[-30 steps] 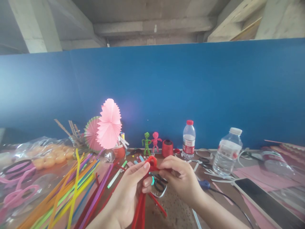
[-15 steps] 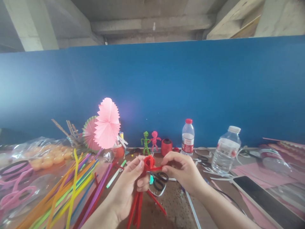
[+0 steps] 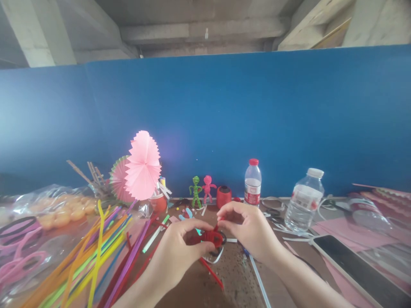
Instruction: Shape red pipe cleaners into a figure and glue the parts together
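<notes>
My left hand (image 3: 180, 246) curves its thumb and index finger around a bent red pipe cleaner piece (image 3: 212, 237), which has a rounded loop at its right side. The rest of that piece is hidden by my fingers. From the right, my right hand (image 3: 248, 226) pinches a short red end rising from the piece between thumb and fingertips. Just behind the loop, black-handled scissors are mostly covered. A loose red pipe cleaner (image 3: 212, 273) lies on the brown table below my hands.
Coloured pipe cleaners (image 3: 96, 248) are heaped at left, beside pink scissors (image 3: 22, 261). Green (image 3: 195, 191) and pink (image 3: 208, 188) figures stand at the back. Two bottles, one red-capped (image 3: 252, 184) and one white-capped (image 3: 304, 201), and a phone (image 3: 356, 267) are at right.
My left hand has turned over, its back now facing up. The red piece has tipped and shifted right, and its hanging strands no longer show. My right hand's pinched end now points upward.
</notes>
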